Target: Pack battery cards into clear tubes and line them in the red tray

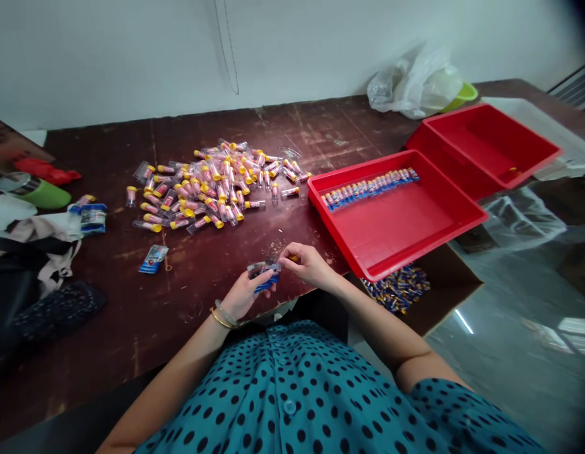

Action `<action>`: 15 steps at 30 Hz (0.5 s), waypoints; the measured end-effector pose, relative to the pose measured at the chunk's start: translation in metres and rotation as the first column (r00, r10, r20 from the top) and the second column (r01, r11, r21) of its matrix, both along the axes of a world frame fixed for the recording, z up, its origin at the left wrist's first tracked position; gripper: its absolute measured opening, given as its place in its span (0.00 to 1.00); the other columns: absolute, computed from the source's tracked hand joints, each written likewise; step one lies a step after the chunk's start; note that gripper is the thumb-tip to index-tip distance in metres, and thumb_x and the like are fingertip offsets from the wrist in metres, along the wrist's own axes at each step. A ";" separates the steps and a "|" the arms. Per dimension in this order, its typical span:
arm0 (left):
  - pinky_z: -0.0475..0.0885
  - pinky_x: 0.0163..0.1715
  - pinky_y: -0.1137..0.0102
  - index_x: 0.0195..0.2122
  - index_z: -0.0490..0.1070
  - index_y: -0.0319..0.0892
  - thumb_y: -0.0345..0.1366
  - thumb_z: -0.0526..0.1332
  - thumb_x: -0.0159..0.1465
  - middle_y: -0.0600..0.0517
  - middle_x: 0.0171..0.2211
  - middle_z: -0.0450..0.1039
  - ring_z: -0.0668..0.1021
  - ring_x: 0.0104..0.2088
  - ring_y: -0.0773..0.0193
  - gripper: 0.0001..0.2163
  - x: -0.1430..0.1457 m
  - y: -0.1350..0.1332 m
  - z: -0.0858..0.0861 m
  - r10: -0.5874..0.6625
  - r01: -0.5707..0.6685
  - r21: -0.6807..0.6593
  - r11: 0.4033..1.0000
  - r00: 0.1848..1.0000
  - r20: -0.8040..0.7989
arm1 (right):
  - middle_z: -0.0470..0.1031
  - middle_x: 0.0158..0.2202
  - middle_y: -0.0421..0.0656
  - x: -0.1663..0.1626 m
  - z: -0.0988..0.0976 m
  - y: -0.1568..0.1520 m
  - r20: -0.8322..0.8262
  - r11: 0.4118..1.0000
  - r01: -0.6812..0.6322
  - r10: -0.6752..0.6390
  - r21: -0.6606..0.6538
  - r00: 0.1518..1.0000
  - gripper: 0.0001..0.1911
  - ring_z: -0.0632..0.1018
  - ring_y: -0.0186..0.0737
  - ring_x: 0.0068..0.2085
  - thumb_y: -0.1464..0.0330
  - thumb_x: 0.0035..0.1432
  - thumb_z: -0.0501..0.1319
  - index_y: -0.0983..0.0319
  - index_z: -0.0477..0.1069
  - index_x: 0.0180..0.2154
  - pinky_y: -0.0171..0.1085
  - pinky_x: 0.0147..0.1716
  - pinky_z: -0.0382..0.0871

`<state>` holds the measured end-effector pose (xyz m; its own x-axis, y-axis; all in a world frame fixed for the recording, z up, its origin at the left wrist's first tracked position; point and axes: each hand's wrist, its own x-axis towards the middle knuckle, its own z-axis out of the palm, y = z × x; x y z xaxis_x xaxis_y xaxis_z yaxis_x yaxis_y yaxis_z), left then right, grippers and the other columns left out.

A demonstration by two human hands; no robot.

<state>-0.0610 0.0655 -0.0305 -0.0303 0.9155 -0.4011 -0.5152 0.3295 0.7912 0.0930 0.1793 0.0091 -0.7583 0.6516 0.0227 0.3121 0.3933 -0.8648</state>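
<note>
Both hands work at the near table (178,302) edge, just in front of the body. The left hand (245,293) has its fingers closed around a small blue-and-clear packet (264,272), held just above the table. The right hand (308,265) has its fingers pinched narrow at the packet's right end. A spot of yellow shows between the tips, probably the cap of a tube (292,257), though it's too small to be sure. One row of packed pieces (370,187) lies along the far wall of the near red tray (406,227), and the rest of that tray floor is bare. The second red tray (491,145) behind it holds almost nothing, just a tiny speck. A big pile of loose yellow-capped tubes (211,186) sits mid-table, well apart from the hands, and it's clearly the larger share. One loose blue packet (153,258) lies alone left of the hands. A box (399,289) under the tray's near corner shows many blue pieces. My judgement is early stage: one row laid, most tubes unpacked. A plastic bag (415,82) sits at the far table edge.
</note>
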 end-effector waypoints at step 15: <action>0.65 0.22 0.74 0.31 0.76 0.39 0.36 0.76 0.45 0.54 0.26 0.76 0.74 0.24 0.69 0.14 0.000 0.003 -0.009 0.290 -0.291 -0.019 0.956 0.956 -0.038 | 0.71 0.36 0.40 0.011 0.004 0.016 -0.023 0.970 0.063 -0.070 -0.235 0.997 0.16 0.70 0.33 0.33 0.58 0.60 0.59 0.61 0.73 0.45 0.34 0.36 0.65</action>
<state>-0.0608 0.0682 -0.0393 -0.3080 0.8551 -0.4170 -0.5643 0.1888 0.8037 0.1044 0.1955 0.0127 -0.7144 0.6904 -0.1141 0.3026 0.1578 -0.9400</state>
